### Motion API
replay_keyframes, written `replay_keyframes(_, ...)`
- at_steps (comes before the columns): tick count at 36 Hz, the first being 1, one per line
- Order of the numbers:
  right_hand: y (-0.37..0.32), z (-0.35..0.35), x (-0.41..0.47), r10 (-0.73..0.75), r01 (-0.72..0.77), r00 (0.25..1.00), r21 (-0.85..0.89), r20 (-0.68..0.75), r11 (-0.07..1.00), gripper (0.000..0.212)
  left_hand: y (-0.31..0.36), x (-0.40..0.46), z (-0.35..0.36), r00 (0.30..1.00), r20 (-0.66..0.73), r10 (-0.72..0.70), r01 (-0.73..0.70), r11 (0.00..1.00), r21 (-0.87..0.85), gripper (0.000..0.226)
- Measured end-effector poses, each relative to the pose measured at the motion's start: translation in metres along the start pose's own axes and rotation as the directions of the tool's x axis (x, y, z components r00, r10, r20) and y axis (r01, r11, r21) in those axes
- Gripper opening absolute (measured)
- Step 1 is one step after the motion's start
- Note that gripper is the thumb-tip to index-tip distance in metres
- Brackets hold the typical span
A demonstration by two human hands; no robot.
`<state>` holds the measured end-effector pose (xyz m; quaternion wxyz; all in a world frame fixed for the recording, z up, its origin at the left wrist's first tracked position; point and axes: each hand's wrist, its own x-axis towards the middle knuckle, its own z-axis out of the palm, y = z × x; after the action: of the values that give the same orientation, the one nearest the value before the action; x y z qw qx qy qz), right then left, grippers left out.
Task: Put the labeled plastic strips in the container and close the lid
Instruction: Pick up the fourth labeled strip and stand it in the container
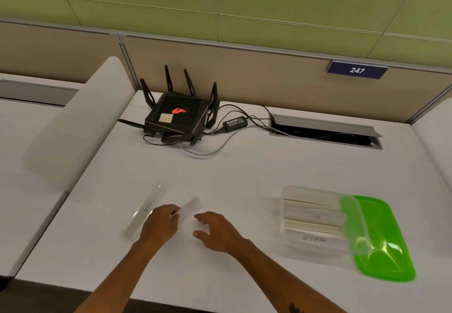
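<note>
On the white counter (pixel 220 178), the left hand (pixel 160 224) pinches the near end of a clear plastic strip (pixel 189 206) between its fingers, while the right hand (pixel 217 232) hovers just beside it, fingers spread and empty. Another strip marked in handwriting (pixel 146 209) lies at an angle just left of the left hand. To the right sits the clear container (pixel 315 217), with strips reading "Dog" and "Zebra" inside, its green lid (pixel 381 239) lying against its right side. A black router (pixel 177 117) stands farther back.

Two bare forearms, no sleeves, dark tattoo on right forearm (pixel 294 307) (partly cut off)
</note>
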<state>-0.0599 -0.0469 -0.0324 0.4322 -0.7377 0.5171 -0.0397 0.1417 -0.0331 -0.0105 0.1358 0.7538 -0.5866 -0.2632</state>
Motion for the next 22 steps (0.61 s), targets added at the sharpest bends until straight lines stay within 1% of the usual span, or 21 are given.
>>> replay_keyframes(5, -0.007, 0.008, 0.004, 0.063, -0.063, 0.998, 0.08, -0.004, 0.995, 0.065, 0.002, 0.003, -0.002, 1.0, 0.001, 0.011, -0.011, 1.0, 0.016, 0.013)
replay_keyframes(12, -0.011, 0.007, 0.004, 0.1, -0.085, 0.994, 0.233, -0.049, 0.969, 0.063, 0.016, 0.006, -0.009, 0.999, 0.006, 0.04, -0.04, 0.999, 0.002, 0.013)
replay_keyframes(17, -0.009, -0.002, -0.004, 0.157, -0.086, 0.972, 0.361, -0.174, 0.929, 0.049, 0.038, 0.009, -0.016, 0.999, -0.039, 0.006, -0.011, 0.99, -0.139, 0.007)
replay_keyframes(18, -0.009, -0.006, -0.007, 0.166, -0.079, 0.967, 0.391, -0.194, 0.917, 0.049, 0.043, 0.01, -0.018, 0.999, -0.044, -0.005, -0.002, 0.984, -0.176, 0.006)
replay_keyframes(20, -0.009, -0.015, -0.012, 0.18, -0.065, 0.962, 0.465, -0.207, 0.883, 0.058, 0.057, 0.011, -0.022, 0.998, -0.05, -0.023, 0.008, 0.964, -0.266, 0.006)
replay_keyframes(22, -0.01, -0.026, -0.018, 0.183, -0.056, 0.963, 0.523, -0.195, 0.851, 0.073, 0.071, 0.012, -0.024, 0.997, -0.038, -0.065, 0.046, 0.926, -0.375, 0.008)
